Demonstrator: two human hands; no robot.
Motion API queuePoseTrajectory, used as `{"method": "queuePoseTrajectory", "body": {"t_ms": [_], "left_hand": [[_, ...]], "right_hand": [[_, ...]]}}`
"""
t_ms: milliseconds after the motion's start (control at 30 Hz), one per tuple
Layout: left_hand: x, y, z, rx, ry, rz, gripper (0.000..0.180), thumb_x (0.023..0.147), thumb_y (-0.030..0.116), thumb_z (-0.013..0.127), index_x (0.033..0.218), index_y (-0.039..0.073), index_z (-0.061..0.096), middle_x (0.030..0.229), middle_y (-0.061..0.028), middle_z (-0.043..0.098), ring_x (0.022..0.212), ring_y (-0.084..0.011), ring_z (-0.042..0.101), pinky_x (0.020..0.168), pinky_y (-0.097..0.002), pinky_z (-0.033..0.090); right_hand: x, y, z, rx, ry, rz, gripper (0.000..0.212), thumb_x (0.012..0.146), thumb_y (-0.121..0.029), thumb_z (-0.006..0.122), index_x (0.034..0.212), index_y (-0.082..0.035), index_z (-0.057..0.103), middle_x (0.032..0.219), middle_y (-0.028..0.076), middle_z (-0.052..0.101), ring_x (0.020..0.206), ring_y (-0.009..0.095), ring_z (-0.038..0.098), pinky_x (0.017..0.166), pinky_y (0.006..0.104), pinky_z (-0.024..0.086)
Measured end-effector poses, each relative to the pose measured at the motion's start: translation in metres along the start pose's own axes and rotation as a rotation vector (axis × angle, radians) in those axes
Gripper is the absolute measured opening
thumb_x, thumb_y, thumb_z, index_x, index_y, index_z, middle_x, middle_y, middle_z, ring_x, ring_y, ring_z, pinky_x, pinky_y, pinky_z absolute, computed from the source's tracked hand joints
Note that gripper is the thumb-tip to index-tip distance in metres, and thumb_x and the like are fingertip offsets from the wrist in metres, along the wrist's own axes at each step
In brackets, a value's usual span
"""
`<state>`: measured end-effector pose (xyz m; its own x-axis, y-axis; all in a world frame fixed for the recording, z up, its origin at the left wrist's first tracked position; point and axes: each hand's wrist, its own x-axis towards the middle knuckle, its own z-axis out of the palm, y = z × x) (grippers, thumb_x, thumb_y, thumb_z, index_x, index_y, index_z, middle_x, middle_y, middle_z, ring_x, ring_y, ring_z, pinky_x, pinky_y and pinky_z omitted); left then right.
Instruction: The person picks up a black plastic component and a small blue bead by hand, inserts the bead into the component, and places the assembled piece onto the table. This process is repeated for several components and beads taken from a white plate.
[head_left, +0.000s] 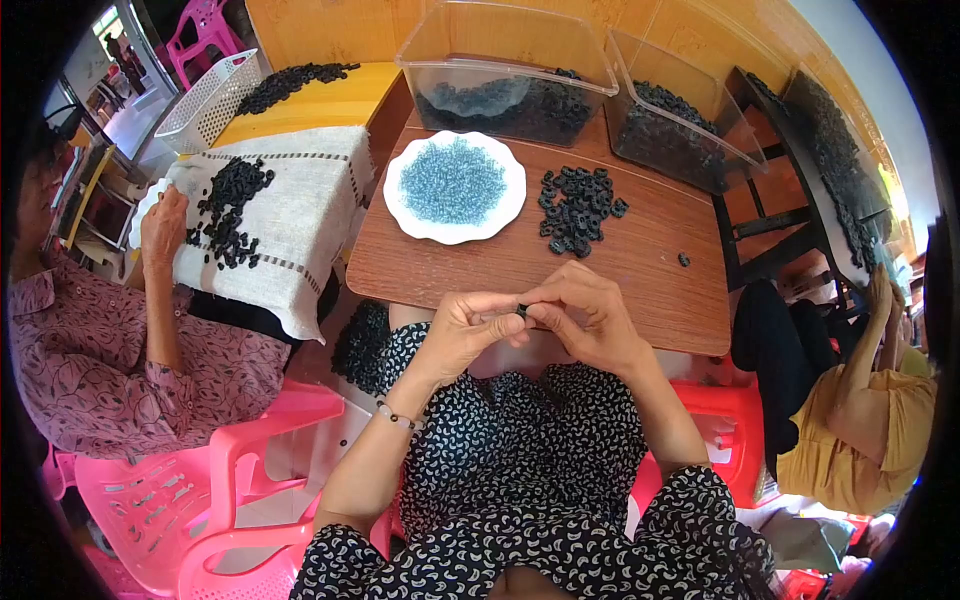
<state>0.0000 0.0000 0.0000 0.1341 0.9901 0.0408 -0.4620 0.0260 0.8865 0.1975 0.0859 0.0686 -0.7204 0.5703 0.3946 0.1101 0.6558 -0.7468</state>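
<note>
Head view: a black piece (522, 311) is pinched by left hand (466, 333) and right hand (598, 318), fingers bent, a plate (450, 234) beyond the grip.

Near the brown counter's (650, 290) front edge, fingers (500, 327) mostly hide a dark piece (521, 311), too small to identify.

The piece (522, 311) you hold near the centre looks like dark plastic, too small to judge its finish. Your table (640, 300) shows wood grain, smooth with a faint sheen. Above centre, you have a plate (516, 190) with a smooth, glossy rim and beads (453, 182) that look glassy. The bins (606, 90) at the top are clear, shiny plastic. At upper left, the cloth (310, 190) looks woven and matt, the basket (225, 105) smooth plastic. Your dress (520, 430) is matt fabric.
</note>
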Motion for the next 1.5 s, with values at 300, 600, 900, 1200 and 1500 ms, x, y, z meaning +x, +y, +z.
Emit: {"method": "queuePoseTrajectory", "body": {"t_ms": [300,600,900,1200,1500], "left_hand": [[0.002,0.011,0.007,0.110,0.115,-0.033,0.033,0.098,0.018,0.073,0.125,-0.001,0.071,0.098,-0.0080,0.075,0.080,-0.0098,0.067,0.077,-0.0237,0.055],[0.003,0.009,0.003,0.114,0.174,-0.022,0.035,0.100,0.023,0.072,0.125,-0.001,0.071,0.098,-0.0064,0.075,0.081,-0.0076,0.066,0.076,-0.0231,0.055],[0.005,0.007,0.002,0.102,0.202,-0.026,0.034,0.100,0.022,0.071,0.124,-0.002,0.071,0.100,-0.0103,0.076,0.083,-0.0094,0.069,0.076,-0.0240,0.056],[0.005,0.006,0.006,0.083,0.213,-0.020,0.032,0.102,0.019,0.068,0.125,-0.003,0.070,0.101,-0.0116,0.076,0.083,-0.0114,0.069,0.075,-0.0253,0.057],[0.006,0.002,0.005,0.066,0.221,-0.010,0.036,0.101,0.022,0.071,0.127,-0.003,0.069,0.101,-0.0094,0.076,0.083,-0.0099,0.069,0.074,-0.0248,0.057]], "right_hand": [[0.015,0.042,-0.040,-0.434,0.135,0.100,0.019,0.088,-0.007,0.074,0.108,-0.005,0.075,0.091,0.010,0.067,0.088,0.029,0.060,0.081,0.0394,0.051],[0.010,0.074,-0.044,-0.676,0.069,0.068,0.024,0.092,-0.011,0.072,0.115,-0.011,0.076,0.111,0.008,0.064,0.109,0.029,0.054,0.091,0.0408,0.051],[-0.001,0.082,-0.055,-0.593,0.177,0.055,0.019,0.093,-0.008,0.071,0.111,-0.003,0.076,0.103,0.011,0.069,0.100,0.028,0.057,0.090,0.0388,0.048],[0.049,0.070,-0.041,-0.486,0.170,-0.020,0.015,0.092,-0.007,0.071,0.105,-0.002,0.076,0.096,0.012,0.072,0.095,0.028,0.061,0.087,0.0391,0.048],[0.128,0.062,-0.003,-0.448,-0.111,0.029,0.016,0.090,-0.010,0.071,0.105,-0.006,0.077,0.092,0.014,0.070,0.096,0.033,0.060,0.088,0.0429,0.049]]}}
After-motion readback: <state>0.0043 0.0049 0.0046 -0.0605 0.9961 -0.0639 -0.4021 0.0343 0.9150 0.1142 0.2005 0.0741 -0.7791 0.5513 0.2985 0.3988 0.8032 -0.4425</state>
